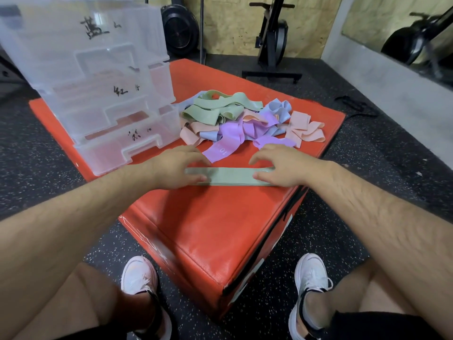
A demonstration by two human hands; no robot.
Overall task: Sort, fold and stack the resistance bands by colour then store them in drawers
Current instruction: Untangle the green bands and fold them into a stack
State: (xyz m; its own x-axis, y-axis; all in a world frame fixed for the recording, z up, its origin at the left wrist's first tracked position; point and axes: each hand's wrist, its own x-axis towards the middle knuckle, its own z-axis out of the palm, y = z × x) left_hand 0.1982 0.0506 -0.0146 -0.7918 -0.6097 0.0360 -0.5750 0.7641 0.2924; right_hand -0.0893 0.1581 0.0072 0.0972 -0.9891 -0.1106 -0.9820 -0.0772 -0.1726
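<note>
A speckled black rubber gym floor is seen, and on it a red padded box [208,229] serves as the work surface. A green band [230,176] has been laid flat on that box, stretched straight between the two hands. Its left end is covered by the left hand [179,168] and its right end by the right hand [279,165]. Both hands are set palm-down with fingers loosely extended, and the band seems to be pressed rather than gripped, though what lies under the palms is hidden.

The step in hand is judged to be flattening before the fold. It is best done if the band is smoothed outward from the middle, so that both layers of the loop lie edge on edge. One end should then be lifted and carried across to meet the other, with the far end kept pinned. The crease should be pressed down before anything is let go, since elastic fabric is likely to spring open.

Just beyond the fingertips lies an unsorted pile of bands [245,123] in green, pink, blue and purple. A purple band [220,150] reaches almost to the gap between the hands and should be kept clear of the fold. Beyond the left hand stands a clear drawer unit [98,94] with handwritten labels, into which no folded stack has yet been placed.
</note>
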